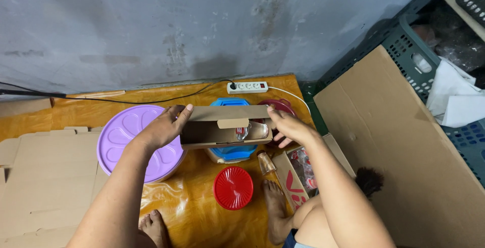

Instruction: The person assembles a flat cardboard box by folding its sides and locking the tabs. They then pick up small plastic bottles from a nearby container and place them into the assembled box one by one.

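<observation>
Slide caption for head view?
Left hand and right hand hold an open cardboard box above an orange mat.

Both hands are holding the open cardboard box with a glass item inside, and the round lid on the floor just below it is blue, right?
Not quite: the round lid on the floor below the box is red, not blue, as the head view shows. The rest stands: the left hand and right hand hold the open cardboard box by its ends, with a glass item inside.

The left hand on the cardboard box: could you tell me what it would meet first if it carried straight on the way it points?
The left hand points up and right, so it would meet the cardboard box it already grips; beyond that, probably the blue container, though depth is unclear.
</observation>
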